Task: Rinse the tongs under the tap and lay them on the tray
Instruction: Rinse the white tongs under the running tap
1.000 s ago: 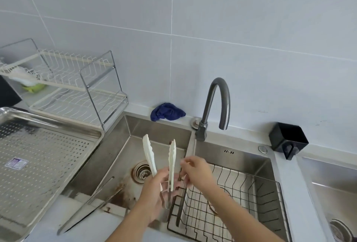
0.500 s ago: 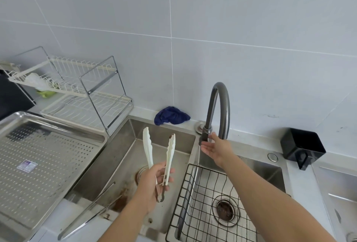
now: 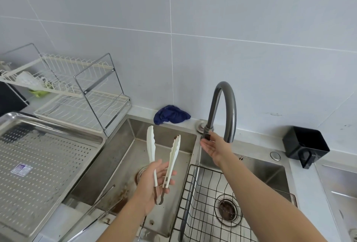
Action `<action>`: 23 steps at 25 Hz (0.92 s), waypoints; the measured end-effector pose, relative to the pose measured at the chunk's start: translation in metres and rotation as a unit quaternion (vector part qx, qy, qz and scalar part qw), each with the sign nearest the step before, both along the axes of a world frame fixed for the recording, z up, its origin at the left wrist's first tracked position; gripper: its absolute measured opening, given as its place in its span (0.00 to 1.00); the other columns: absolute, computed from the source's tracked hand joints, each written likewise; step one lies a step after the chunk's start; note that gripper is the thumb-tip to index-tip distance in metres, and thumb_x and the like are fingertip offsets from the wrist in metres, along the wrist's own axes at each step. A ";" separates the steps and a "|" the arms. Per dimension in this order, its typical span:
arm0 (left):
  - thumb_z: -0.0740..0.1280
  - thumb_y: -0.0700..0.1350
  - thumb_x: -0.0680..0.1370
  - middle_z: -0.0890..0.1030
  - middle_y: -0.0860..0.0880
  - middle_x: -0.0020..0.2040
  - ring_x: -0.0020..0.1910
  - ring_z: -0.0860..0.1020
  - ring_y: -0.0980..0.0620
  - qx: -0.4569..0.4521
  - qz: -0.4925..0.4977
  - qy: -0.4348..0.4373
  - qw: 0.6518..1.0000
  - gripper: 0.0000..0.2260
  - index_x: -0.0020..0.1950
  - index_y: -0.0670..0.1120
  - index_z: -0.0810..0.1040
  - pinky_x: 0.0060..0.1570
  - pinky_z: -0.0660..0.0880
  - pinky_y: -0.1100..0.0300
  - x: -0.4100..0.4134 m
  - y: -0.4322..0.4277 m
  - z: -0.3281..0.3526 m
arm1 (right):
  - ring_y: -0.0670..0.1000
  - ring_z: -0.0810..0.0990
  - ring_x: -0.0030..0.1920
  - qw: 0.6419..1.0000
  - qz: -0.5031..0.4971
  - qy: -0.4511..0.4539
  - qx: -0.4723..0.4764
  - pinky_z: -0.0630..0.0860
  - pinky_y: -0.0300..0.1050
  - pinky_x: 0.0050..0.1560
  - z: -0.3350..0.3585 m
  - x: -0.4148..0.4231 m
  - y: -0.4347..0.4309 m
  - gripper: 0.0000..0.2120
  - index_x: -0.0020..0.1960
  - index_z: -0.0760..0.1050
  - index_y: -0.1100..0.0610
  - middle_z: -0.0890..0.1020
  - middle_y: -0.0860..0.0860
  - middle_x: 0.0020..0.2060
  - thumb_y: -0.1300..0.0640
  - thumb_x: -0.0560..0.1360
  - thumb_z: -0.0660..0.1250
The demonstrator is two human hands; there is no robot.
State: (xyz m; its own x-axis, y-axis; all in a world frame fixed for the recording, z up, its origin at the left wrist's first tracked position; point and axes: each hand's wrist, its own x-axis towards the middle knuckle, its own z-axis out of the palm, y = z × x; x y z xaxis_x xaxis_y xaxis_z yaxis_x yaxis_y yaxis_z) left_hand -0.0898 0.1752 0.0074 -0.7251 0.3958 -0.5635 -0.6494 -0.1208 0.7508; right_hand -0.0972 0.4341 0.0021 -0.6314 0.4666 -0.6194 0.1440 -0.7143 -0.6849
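My left hand [image 3: 154, 182] holds white tongs [image 3: 172, 156] upright over the left sink basin, arms spread, with a brown smear on the right tip. My right hand [image 3: 216, 146] reaches to the base of the dark grey tap [image 3: 224, 104], fingers straight and touching the tap's handle. No water runs from the spout. The perforated steel tray [image 3: 48, 164] lies on the counter at the left.
A second pair of metal tongs [image 3: 100, 205] leans on the left basin's front edge. A black wire basket [image 3: 202, 193] sits in the right basin. A dish rack [image 3: 81, 91], a blue cloth [image 3: 170, 114] and a black holder [image 3: 305, 145] line the back.
My right hand left the tongs and moved up and right to the tap's handle. My left hand keeps the tongs, lifted slightly, and the view has drawn closer.
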 end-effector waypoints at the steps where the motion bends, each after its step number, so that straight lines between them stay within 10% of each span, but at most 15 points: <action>1: 0.61 0.53 0.82 0.84 0.32 0.54 0.36 0.81 0.45 -0.001 -0.002 0.002 1.000 0.20 0.61 0.40 0.83 0.27 0.75 0.55 0.001 -0.001 -0.001 | 0.60 0.85 0.48 1.000 -0.010 -0.001 -0.006 0.84 0.47 0.40 -0.002 -0.001 0.000 0.16 0.62 0.77 0.69 0.83 0.68 0.55 0.58 0.80 0.71; 16: 0.70 0.51 0.78 0.85 0.37 0.53 0.39 0.83 0.43 -0.093 -0.068 0.033 0.993 0.14 0.55 0.41 0.85 0.29 0.76 0.54 0.028 -0.002 -0.019 | 0.59 0.86 0.40 0.995 0.074 0.047 0.045 0.84 0.50 0.39 -0.016 0.038 -0.012 0.10 0.61 0.74 0.57 0.86 0.65 0.52 0.54 0.82 0.67; 23: 0.70 0.50 0.78 0.83 0.32 0.53 0.37 0.83 0.42 -0.107 -0.067 0.013 0.992 0.13 0.50 0.42 0.88 0.27 0.75 0.56 0.030 -0.015 -0.020 | 0.56 0.82 0.41 0.976 0.068 0.039 0.201 0.84 0.45 0.41 -0.004 0.012 -0.017 0.15 0.60 0.78 0.71 0.81 0.65 0.45 0.59 0.82 0.68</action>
